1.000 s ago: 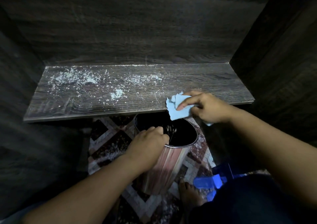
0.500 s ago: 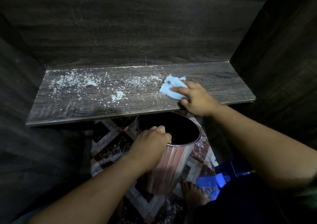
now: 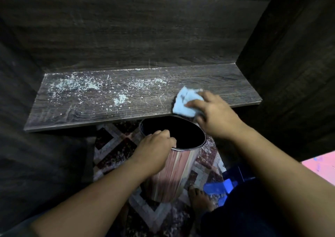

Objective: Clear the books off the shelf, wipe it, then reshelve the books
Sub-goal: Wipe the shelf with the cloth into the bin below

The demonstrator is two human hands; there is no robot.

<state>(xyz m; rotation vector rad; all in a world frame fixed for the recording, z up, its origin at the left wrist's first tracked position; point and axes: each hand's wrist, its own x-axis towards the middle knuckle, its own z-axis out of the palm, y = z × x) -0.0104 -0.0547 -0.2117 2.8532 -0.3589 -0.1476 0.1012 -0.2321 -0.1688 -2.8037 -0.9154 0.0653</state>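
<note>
The dark wood-grain shelf board (image 3: pixel 226 84) is being wiped. No books are being seen on it, and it is lying just beyond both hands, its long axis running left to right across them. Nearest, the left hand (image 3: pixel 155 146) is being curled over the rim of the shiny cylindrical metal bin (image 3: pixel 172 173), which is being gripped with its open mouth just under the shelf's front edge. Just beyond, to the right, the crumpled pale blue cloth (image 3: pixel 184 102) is being pressed onto the board by the right hand (image 3: pixel 215 115), its fingers being laid fairly straight over it; blur is hiding any thumb pinch. Farther off, the scattered white powder (image 3: pixel 119 98) is lying left of the right hand and beyond the left hand. A leftward reach along the board, then a pull toward the bin, is judged as being called for, the right hand being the nearer.
</note>
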